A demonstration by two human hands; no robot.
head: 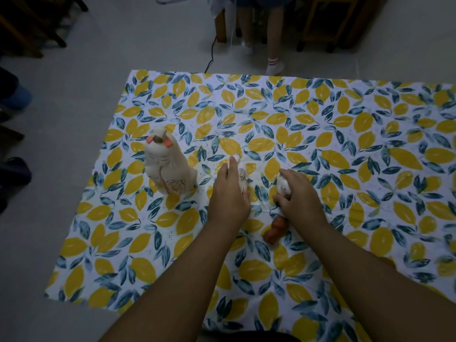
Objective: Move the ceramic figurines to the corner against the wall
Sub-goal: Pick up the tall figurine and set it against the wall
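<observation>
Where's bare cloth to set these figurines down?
Free: the far half of the lemon-print cloth and its right side. Crowded: mid-left, where the tall cat figurine, left hand, right hand and orange figurine cluster.

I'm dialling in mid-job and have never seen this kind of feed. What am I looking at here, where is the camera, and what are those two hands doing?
There is no machine here. One wide camera sits on a person's head and looks down at their own bare arms, so there is only this single view. Below is a tablecloth printed with yellow lemons and blue leaves. The left hand is closed around a small white figurine. The right hand grips another small white figurine. A tall cream cat figurine stands untouched to the left. A small orange figurine lies just below the right hand. Someone else's legs show at the top, on the floor beyond.
</observation>
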